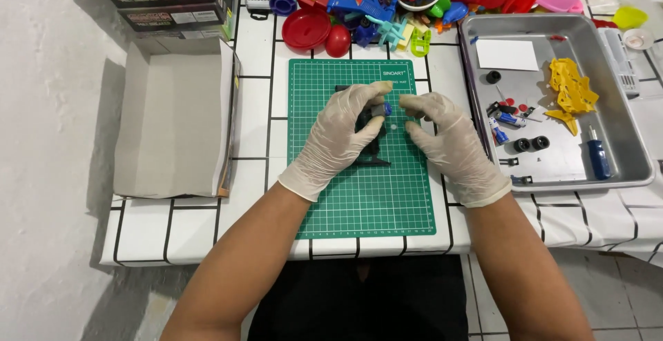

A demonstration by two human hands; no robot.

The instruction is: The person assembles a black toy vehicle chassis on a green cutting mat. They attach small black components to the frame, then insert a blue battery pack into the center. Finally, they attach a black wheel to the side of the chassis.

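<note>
1. left hand, gloved, pinches a small blue-and-grey part between thumb and fingertips.
2. right hand has fingers loosely spread, its tips just beside that part.
3. a dark piece lies under the fingers on the green cutting mat.

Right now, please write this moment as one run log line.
left hand: holds small blue part | right hand: fingertips near part | under: green mat | right: metal tray
</note>
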